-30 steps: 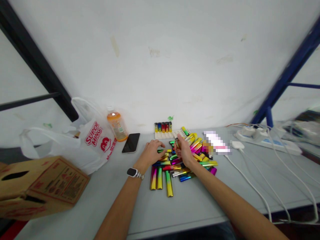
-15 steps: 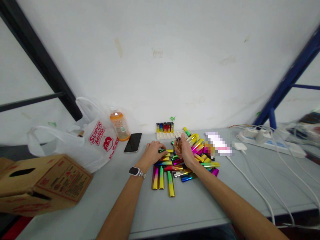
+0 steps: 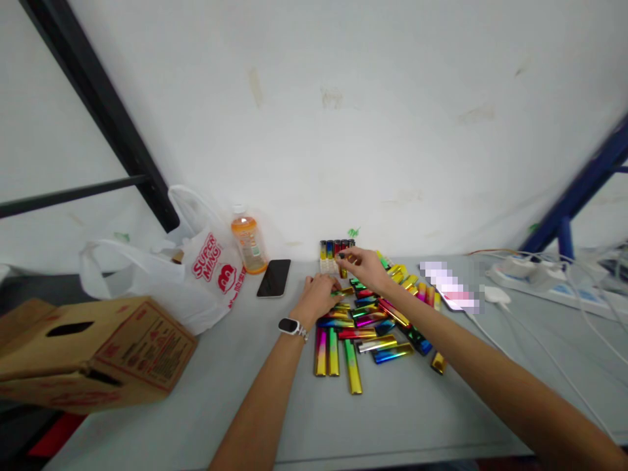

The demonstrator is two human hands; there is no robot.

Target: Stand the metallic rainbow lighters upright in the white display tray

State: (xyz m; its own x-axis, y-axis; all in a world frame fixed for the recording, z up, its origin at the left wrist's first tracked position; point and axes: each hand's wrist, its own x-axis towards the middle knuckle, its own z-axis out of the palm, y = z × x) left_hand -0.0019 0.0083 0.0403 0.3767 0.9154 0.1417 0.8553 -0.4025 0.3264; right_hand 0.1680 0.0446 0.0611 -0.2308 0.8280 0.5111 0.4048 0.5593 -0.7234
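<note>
Shiny lighters in many colours (image 3: pixel 375 341) lie in a loose pile on the grey table. Behind them, against the wall, a white tray (image 3: pixel 328 266) holds several lighters standing upright in a row (image 3: pixel 330 249). My right hand (image 3: pixel 366 267) reaches over the tray, its thumb and fingertips closed on an upright gold lighter (image 3: pixel 344 271) in front of the row. At the pile's left edge, my left hand (image 3: pixel 320 294), with a watch (image 3: pixel 290 326) on the wrist, has its fingers curled round a gold lighter (image 3: pixel 346 291).
To the left are a cardboard box (image 3: pixel 142 347), a white plastic bag (image 3: pixel 196 275), an orange drink bottle (image 3: pixel 250 242) and a dark phone (image 3: pixel 274 279). A second phone (image 3: pixel 449 286), cables and a power strip (image 3: pixel 554 288) are on the right.
My right hand has moved from the pile to the tray, now with a lighter at its fingertips. My left hand stays by the pile. The whole view has shifted slightly.
</note>
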